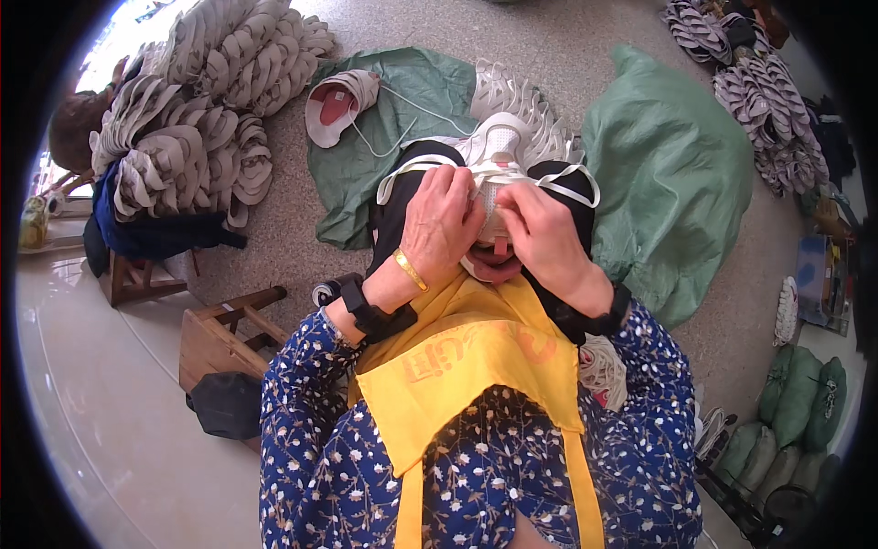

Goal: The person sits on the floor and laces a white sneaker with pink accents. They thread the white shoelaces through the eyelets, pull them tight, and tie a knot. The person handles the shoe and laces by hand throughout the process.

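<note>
Both hands, left (443, 224) and right (541, 236), grip a white shoe upper (498, 151), apparently lacing it.

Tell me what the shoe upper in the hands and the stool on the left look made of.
Shoe upper: seemingly white mesh fabric, matte, with a perforated-looking panel and soft folding straps. Stool: brown wood, worn and dull, with plain square-cut legs and rails.

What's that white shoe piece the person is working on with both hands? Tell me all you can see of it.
The shoe upper is white, with a mesh-looking panel and pale straps or trim looping out to both sides. It looks soft and unfinished; no sole shows. It sits on the person's lap, over something black. The left hand and right hand both press on its near end, covering that part, where a reddish lining shows between them. More white uppers are stacked just behind it.
</note>
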Demonstrator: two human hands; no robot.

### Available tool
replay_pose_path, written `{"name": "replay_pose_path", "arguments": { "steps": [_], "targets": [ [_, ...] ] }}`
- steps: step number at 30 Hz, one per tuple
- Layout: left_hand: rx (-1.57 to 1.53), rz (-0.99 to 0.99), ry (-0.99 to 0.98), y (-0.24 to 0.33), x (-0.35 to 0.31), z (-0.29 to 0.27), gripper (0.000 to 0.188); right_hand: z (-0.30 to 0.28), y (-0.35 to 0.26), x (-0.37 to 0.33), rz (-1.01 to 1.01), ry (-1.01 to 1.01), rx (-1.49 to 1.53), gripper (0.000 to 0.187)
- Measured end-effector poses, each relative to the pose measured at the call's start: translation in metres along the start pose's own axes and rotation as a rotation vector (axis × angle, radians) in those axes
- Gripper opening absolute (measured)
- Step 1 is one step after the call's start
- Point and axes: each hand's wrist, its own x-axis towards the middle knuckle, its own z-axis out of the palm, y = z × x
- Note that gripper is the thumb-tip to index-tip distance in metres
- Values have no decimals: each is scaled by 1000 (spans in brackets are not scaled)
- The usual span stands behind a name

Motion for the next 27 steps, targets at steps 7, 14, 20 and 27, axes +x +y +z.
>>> {"name": "replay_pose_path", "arguments": {
  "steps": [7, 14, 20, 27],
  "targets": [
    [39, 12, 10, -4, 0, 6, 14, 28, 15, 22, -29, 3, -329, 8],
    [-32, -11, 1, -6, 0, 8, 12, 6, 11, 27, -84, -63, -307, 7],
    [-119, -30, 49, -2, 1, 8, 15, -68, -5, -1, 243, -145, 31, 13],
    [-323, -37, -49, 9, 17, 6, 12, -52, 37, 26, 495, -140, 680, 19]
  ]
}}
